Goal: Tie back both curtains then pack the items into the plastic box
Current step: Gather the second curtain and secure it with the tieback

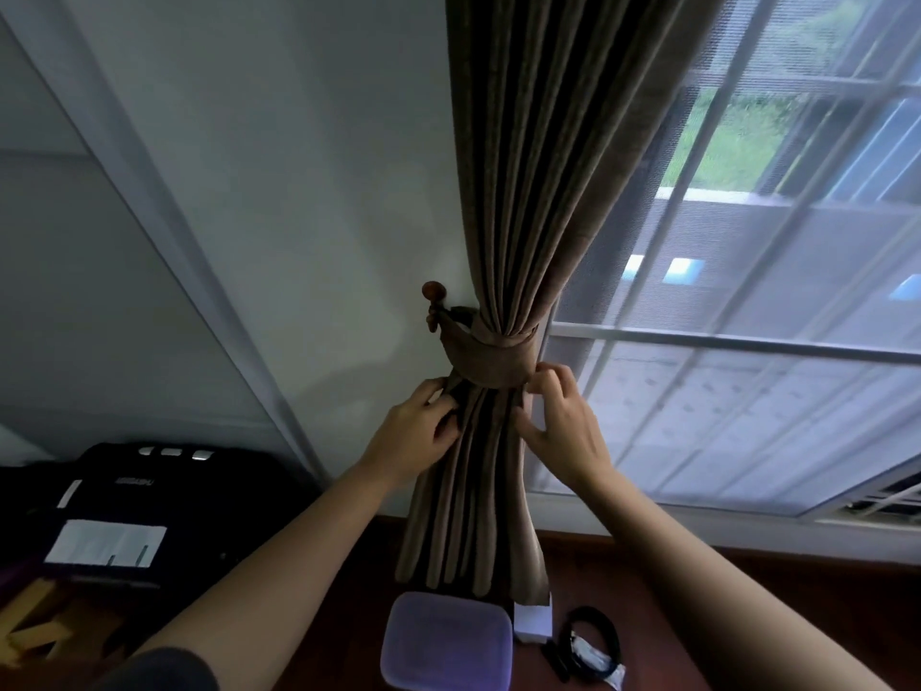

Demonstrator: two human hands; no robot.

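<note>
A brown pleated curtain [523,192] hangs beside the window [747,291], gathered at its waist by a matching fabric tieback [491,356] that wraps around the folds and runs left to a wooden holdback knob [433,291] fixed on the white wall [299,192]. Below the band the pleats fan out and reach down to a dark reddish wooden surface [747,591].

The left hand [418,431] is at the left edge of the curtain just under the tieback, its fingers curled and pinching the fabric there. The right hand [563,421] is at the right edge of the band, with the fingertips bent onto the lower rim of the tieback and the thumb spread toward the pleats; it touches the cloth but is not closed into a full grip.

At the foot of the curtain sits a translucent plastic box [446,640] with rounded corners. Its top looks frosted and purple-tinted, and I cannot tell what, if anything, is inside it. Just right of the box stands a small white box [533,623], and further right lies a coiled black cable [593,640] with a small clear packet [605,665] against it. These things lie outside the plastic box.

On the far left rests a black case [149,491] bearing a white label [104,543].
</note>
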